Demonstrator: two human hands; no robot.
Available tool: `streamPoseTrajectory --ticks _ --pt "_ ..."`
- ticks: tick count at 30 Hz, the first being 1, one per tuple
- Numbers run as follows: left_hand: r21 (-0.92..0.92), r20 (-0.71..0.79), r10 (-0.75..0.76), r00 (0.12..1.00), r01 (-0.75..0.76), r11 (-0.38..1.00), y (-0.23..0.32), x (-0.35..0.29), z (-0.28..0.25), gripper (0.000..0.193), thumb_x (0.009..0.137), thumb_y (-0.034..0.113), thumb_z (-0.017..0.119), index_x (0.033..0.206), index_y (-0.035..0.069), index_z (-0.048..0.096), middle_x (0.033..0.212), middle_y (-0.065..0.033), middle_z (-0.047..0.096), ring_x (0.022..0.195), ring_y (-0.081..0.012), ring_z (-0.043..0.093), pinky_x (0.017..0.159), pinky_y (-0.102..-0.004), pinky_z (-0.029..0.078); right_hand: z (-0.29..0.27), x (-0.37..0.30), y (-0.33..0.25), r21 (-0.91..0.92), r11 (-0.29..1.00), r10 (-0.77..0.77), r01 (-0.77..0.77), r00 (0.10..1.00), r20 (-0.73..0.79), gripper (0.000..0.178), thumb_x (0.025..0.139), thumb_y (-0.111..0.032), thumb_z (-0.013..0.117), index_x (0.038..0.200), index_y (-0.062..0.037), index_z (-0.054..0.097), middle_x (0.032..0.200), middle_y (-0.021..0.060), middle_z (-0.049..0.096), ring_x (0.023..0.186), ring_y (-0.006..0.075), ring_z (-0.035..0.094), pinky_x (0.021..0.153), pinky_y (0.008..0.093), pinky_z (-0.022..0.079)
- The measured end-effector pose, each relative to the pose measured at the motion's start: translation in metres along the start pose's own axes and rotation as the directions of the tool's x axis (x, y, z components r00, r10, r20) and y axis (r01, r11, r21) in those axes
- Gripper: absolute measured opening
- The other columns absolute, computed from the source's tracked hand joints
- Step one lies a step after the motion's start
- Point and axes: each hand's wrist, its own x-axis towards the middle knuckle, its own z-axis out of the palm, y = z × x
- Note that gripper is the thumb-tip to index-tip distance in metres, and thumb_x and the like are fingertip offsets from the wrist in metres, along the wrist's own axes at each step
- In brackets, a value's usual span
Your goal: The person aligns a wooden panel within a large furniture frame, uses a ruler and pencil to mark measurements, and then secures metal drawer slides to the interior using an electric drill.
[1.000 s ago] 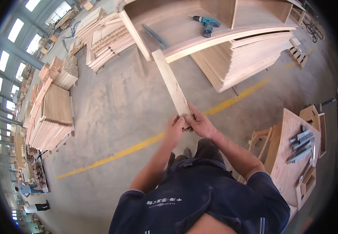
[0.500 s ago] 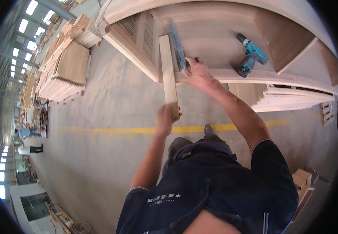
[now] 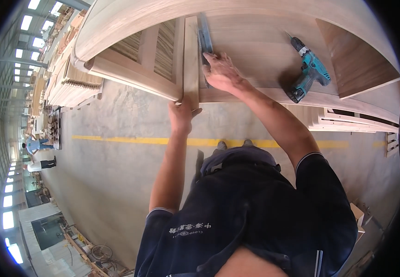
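Note:
A pale wooden strip (image 3: 191, 55) runs along the inner side wall of a wooden cabinet (image 3: 135, 77). My left hand (image 3: 181, 116) grips its near end at the cabinet's front edge, thumb on one side and fingers on the other. Right beside the strip lies a narrow grey metal rail (image 3: 204, 34), which looks like a drawer slide. My right hand (image 3: 222, 72) is closed over the rail's nearer part and hides some of it. A teal and black cordless drill (image 3: 309, 71) rests on the cabinet's panel to the right, untouched.
An upright wooden divider (image 3: 354, 60) stands beyond the drill. Below the cabinet, stacked wooden panels (image 3: 329, 121) show at the right. More wood stacks (image 3: 77, 87) stand at the left. A yellow line (image 3: 158, 141) crosses the floor. Two people (image 3: 37, 145) are far off left.
I have moved closer to the cabinet. My left hand has pushed the wooden strip farther in along the side wall. My right hand has moved inward along the metal rail.

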Motion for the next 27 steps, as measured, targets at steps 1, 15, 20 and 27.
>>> streamPoseTrajectory --ticks 1,15,20,27 --pt "-0.015 -0.034 -0.007 0.999 0.007 1.000 0.000 -0.001 -0.001 0.035 0.097 0.016 0.061 0.126 0.001 0.048 0.108 -0.0115 0.061 0.084 -0.0207 0.066 0.068 -0.0368 0.065 -0.007 -0.003 -0.015 0.010 1.000 -0.001 0.001 1.000 0.006 0.055 0.097 -0.034 0.051 0.145 -0.0082 0.047 0.143 0.0237 0.044 0.131 0.0456 0.044 0.108 0.0504 0.042" --pt "0.113 -0.129 -0.083 0.988 0.098 0.989 0.002 0.015 0.005 0.019 0.102 0.023 0.056 0.114 0.010 0.061 0.088 -0.0012 0.061 0.065 -0.0098 0.055 0.051 -0.0247 0.044 0.000 0.001 -0.053 -0.547 0.725 -0.295 0.419 0.906 0.302 0.040 0.090 -0.021 0.055 0.121 0.0000 0.070 0.143 0.0190 0.054 0.145 0.0428 0.031 0.113 0.0785 0.009" --pt "0.131 -0.199 -0.006 0.980 0.033 0.991 -0.002 0.022 0.009 0.024 0.092 0.036 0.071 0.103 0.016 0.062 0.072 0.0033 0.051 0.050 -0.0078 0.040 0.043 -0.0241 0.033 0.001 0.007 -0.045 -0.450 0.801 -0.328 0.394 0.919 0.221 0.043 0.088 -0.020 0.057 0.124 0.0008 0.068 0.146 0.0209 0.050 0.142 0.0423 0.035 0.111 0.0781 0.016" --pt "0.082 -0.186 0.012 0.982 0.003 0.997 -0.002 0.017 0.011 0.023 0.091 0.035 0.072 0.100 0.017 0.063 0.071 0.0032 0.051 0.050 -0.0086 0.041 0.043 -0.0250 0.034 -0.036 0.015 -0.043 -0.142 0.990 0.003 0.005 0.998 0.055 0.071 0.090 -0.031 0.061 0.147 0.0056 0.041 0.151 0.0246 0.040 0.136 0.0405 0.042 0.110 0.0511 0.040"
